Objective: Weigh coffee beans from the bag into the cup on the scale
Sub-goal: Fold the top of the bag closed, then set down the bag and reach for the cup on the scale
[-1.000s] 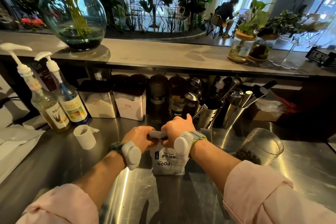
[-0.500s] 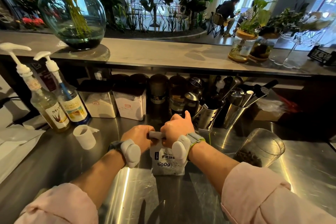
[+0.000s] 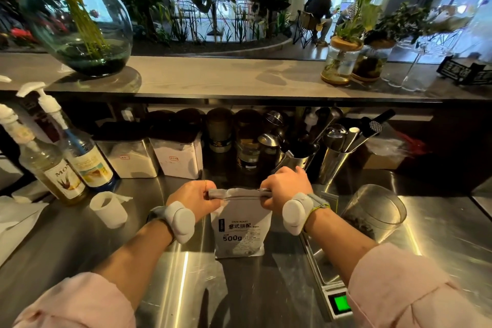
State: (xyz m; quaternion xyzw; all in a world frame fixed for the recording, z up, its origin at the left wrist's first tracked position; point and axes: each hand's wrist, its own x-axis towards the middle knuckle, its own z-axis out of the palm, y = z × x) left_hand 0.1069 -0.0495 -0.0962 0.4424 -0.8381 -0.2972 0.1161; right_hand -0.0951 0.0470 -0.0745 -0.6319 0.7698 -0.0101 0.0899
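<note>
A white coffee bag (image 3: 241,231) marked 500g stands upright on the steel counter in front of me. My left hand (image 3: 195,201) pinches the left end of its top strip and my right hand (image 3: 286,186) pinches the right end, so the top is stretched flat between them. To the right lies a clear cup (image 3: 374,212) with dark beans in its bottom. It rests on the steel scale (image 3: 323,267), whose green display (image 3: 340,303) glows near my right sleeve. My right forearm hides part of the scale.
Two syrup pump bottles (image 3: 66,165) and a small white cup (image 3: 109,209) stand at the left. White canisters (image 3: 157,158), dark jars and steel tool holders (image 3: 332,162) line the back under a raised ledge. White paper (image 3: 16,221) lies at the far left.
My hands have moved apart along the bag's top, from touching at its middle to holding its two ends. The view has moved closer; the bag stays in place.
</note>
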